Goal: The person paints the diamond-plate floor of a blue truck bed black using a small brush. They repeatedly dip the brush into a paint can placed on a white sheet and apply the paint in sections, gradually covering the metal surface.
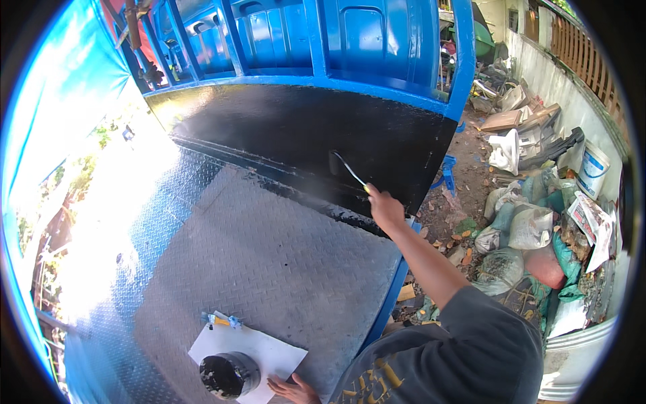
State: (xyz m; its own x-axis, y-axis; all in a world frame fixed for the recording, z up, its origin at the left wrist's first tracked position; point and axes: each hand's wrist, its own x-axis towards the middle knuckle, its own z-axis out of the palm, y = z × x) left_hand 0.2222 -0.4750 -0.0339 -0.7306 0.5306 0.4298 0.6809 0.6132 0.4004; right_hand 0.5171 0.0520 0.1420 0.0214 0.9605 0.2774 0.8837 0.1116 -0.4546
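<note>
My right hand (pixel 385 210) is closed round the handle of a small paint roller (pixel 351 173), arm stretched forward. The roller's dark head rests against a panel (pixel 377 131) coated in glossy black paint. Low in the view, my left hand (pixel 294 390) lies with its fingers stretched out at the edge of a white sheet (pixel 276 351). Beside it on that sheet stands a round paint-smeared can (pixel 230 375), black inside. A small blue, white and yellow item (pixel 222 319) lies at the sheet's far edge; its kind is unclear.
Grey treadplate flooring (pixel 269 249) spreads below the panel. A blue metal frame (pixel 316 40) rises behind it. To the right, on the ground, lie filled sacks (pixel 531 225), a white bucket (pixel 593 168) and scrap along a wall. A blue tarp (pixel 60 87) hangs at left.
</note>
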